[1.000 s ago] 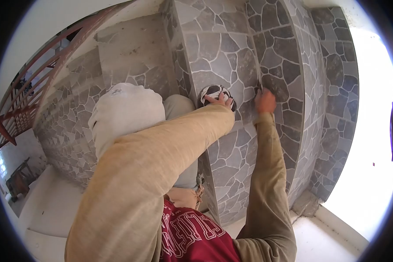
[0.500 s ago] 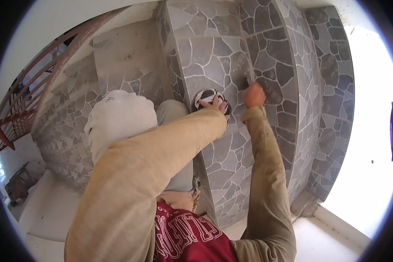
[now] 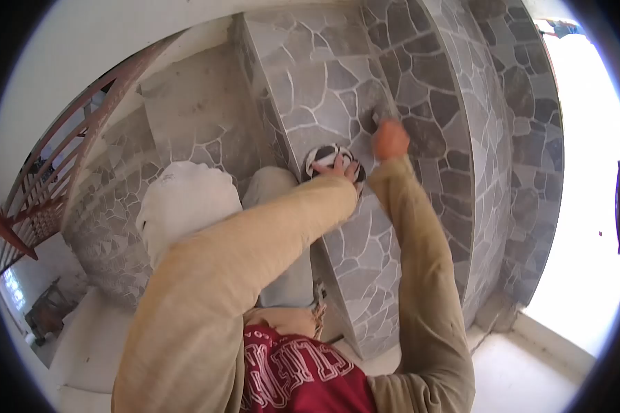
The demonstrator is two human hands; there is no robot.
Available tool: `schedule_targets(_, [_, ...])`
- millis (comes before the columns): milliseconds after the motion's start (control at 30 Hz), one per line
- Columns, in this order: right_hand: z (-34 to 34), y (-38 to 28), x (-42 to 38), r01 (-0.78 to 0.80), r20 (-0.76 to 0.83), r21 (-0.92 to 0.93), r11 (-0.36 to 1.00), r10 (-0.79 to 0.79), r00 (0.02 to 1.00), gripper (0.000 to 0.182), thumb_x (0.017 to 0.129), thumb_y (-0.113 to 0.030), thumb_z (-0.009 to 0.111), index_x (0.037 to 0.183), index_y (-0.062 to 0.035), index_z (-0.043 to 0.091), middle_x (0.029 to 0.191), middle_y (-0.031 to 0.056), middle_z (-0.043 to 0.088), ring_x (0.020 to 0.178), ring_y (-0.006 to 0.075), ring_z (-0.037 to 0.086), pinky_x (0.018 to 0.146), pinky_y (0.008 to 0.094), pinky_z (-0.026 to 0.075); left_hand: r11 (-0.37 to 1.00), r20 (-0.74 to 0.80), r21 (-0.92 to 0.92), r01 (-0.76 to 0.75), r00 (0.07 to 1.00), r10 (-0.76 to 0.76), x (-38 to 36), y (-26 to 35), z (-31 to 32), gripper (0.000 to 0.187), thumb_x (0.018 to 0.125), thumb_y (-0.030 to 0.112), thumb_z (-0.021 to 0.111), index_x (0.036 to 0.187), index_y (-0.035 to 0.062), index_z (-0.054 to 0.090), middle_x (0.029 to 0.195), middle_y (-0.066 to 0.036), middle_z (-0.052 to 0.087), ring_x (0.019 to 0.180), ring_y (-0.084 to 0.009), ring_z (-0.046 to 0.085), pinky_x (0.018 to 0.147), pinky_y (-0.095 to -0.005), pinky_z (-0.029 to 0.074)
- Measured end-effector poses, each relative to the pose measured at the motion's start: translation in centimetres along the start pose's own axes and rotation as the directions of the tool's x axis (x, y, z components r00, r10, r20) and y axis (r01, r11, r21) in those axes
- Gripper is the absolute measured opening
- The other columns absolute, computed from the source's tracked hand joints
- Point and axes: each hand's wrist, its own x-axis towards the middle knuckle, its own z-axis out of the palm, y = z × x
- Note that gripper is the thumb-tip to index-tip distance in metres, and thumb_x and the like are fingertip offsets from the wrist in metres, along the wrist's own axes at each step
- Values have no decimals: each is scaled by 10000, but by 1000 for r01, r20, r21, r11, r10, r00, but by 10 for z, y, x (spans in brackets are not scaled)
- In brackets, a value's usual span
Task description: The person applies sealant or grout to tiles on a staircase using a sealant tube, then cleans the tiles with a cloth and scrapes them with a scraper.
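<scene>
My left hand (image 3: 339, 170) lies with its fingers spread over a rounded black-and-white bundle (image 3: 318, 157) that looks like bunched cloth. The bundle rests on a step (image 3: 324, 79) with a grey crazy-paving pattern and pale joint lines. To the right of it, my right hand (image 3: 391, 140) is closed, blurred by motion, close over the inner edge where the step meets the riser (image 3: 420, 89). A small thin tool (image 3: 377, 118) pokes out beyond its fingers; its kind is smeared. Both arms wear tan sleeves.
My knees (image 3: 186, 206) are bent at the left, on the lower side of the stairs. A reddish-brown railing (image 3: 110, 89) runs along the far left. More stone-patterned steps rise at the right, beside a bright opening (image 3: 585, 193). Pale floor (image 3: 523, 372) lies at lower right.
My right hand has shifted slightly left and up along the step's inner edge, the tool with it. My left hand stays on the bundle. The whole view has tilted a little.
</scene>
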Motion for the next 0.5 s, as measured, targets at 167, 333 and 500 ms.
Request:
schedule_targets(167, [-13,-18,-5,84,27,33,996,-85,996,148,779,-107,583,854,-45,695,946,174,677,862,366,678,729,472,552,984,7,152,-95,995,95,-16,-5,-18,742,877,355,588,1518,351,214,1616,-38,-9,1455,-425,11,966,-791,272])
schedule_targets(333, [-21,-9,18,-175,-6,91,980,177,984,177,783,-113,586,899,-49,703,951,183,674,888,358,678,774,470,548,954,43,266,-139,990,132,-40,-1,-34,751,868,302,589,1517,356,214,1615,-36,-9,1453,-434,-1,961,-800,266])
schedule_targets(500, [-13,-47,-6,85,-156,66,994,-74,985,163,811,-107,572,865,-34,708,922,172,685,858,350,686,746,450,560,947,26,289,-142,990,140,-25,-5,-19,795,837,220,622,1509,368,223,1613,-34,-13,1448,-449,-4,947,-815,266])
